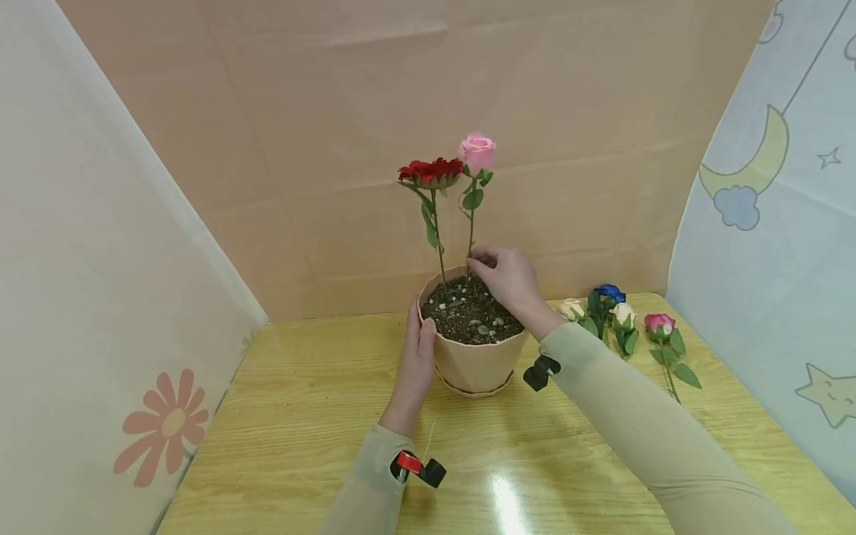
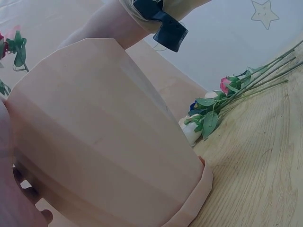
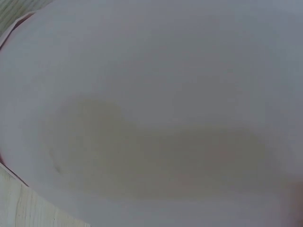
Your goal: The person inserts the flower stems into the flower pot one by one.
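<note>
A pink rose point(image 1: 478, 152) stands upright in a flower pot point(image 1: 478, 364) filled with dark soil, and my right hand point(image 1: 511, 282) pinches its stem low, just above the soil. Beside it on the left, a red flower point(image 1: 431, 172) with a flat wide head also rises from the soil. My left hand point(image 1: 417, 349) holds the pot's left side, thumb near the rim. Up close in the left wrist view, the pot's ribbed wall point(image 2: 104, 132) hides part of that hand. Pale blurred surface fills most of the right wrist view, so the pinch is hidden there.
Right of the pot, several cut flowers lie on the wooden table point(image 1: 314, 386): a blue one point(image 1: 610, 293), cream roses point(image 1: 623, 316) and a dark pink rose point(image 1: 660, 325). A saucer point(image 1: 478, 392) sits under the pot. Cloth-covered walls close the back and sides.
</note>
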Demonstrator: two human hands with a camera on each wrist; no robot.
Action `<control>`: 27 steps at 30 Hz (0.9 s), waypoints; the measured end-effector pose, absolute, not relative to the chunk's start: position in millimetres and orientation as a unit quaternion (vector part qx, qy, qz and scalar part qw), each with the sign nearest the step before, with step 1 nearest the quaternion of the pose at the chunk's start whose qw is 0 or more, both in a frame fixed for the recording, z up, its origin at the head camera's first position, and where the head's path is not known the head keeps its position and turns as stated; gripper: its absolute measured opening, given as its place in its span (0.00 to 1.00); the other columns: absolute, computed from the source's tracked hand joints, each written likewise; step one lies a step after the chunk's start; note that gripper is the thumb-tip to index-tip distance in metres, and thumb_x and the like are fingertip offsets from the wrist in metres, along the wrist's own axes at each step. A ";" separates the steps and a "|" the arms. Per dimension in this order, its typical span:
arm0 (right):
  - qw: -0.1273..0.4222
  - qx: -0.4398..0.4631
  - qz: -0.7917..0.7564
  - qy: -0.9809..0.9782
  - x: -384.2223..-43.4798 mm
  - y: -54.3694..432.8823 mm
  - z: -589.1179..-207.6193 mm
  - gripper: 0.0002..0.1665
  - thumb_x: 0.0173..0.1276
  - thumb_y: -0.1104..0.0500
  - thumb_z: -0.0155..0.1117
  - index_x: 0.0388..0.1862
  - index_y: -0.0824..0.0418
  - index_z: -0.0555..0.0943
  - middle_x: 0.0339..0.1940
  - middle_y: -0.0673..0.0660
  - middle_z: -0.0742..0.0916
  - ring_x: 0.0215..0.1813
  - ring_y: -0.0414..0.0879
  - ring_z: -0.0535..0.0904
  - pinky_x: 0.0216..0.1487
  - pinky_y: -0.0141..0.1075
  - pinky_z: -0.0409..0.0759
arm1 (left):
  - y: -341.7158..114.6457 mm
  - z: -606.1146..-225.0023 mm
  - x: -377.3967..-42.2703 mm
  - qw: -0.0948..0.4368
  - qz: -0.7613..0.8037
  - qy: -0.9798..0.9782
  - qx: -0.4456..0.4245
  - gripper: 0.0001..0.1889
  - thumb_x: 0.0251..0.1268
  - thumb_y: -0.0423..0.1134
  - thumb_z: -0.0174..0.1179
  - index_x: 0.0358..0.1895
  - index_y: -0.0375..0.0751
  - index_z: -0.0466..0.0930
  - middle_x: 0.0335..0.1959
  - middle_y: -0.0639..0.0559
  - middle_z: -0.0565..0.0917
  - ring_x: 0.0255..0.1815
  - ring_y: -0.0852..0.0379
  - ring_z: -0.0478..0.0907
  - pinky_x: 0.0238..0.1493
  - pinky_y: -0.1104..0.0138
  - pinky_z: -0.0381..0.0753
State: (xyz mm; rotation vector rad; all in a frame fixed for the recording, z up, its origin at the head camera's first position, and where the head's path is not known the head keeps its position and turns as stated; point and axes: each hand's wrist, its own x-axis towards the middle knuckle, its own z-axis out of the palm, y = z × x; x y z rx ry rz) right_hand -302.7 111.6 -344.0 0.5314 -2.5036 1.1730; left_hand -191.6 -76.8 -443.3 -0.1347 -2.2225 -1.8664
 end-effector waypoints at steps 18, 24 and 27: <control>0.145 0.181 0.414 -0.880 -305.0 112.4 -344.7 0.16 0.81 0.52 0.73 0.57 0.60 0.93 0.52 0.58 0.94 0.53 0.56 0.90 0.58 0.54 0.85 | -75.6 -441.5 -190.4 0.118 -0.644 -0.754 -0.052 0.36 0.95 0.57 0.38 0.94 0.58 0.37 0.94 0.49 0.41 0.92 0.44 0.41 0.87 0.39 0.47; 0.146 0.168 0.429 -0.875 -303.8 112.5 -344.3 0.17 0.81 0.49 0.73 0.58 0.58 0.93 0.49 0.56 0.95 0.52 0.54 0.90 0.58 0.54 0.84 | -78.0 -443.4 -191.4 0.119 -0.646 -0.752 -0.058 0.36 0.95 0.57 0.38 0.94 0.57 0.36 0.93 0.50 0.41 0.92 0.43 0.42 0.86 0.39 0.48; 0.145 0.167 0.441 -0.870 -301.7 114.7 -341.8 0.16 0.80 0.49 0.73 0.57 0.58 0.94 0.49 0.56 0.95 0.51 0.54 0.90 0.58 0.54 0.84 | -77.1 -443.2 -191.6 0.119 -0.647 -0.751 -0.060 0.36 0.95 0.57 0.38 0.94 0.57 0.36 0.93 0.51 0.40 0.92 0.43 0.41 0.87 0.39 0.48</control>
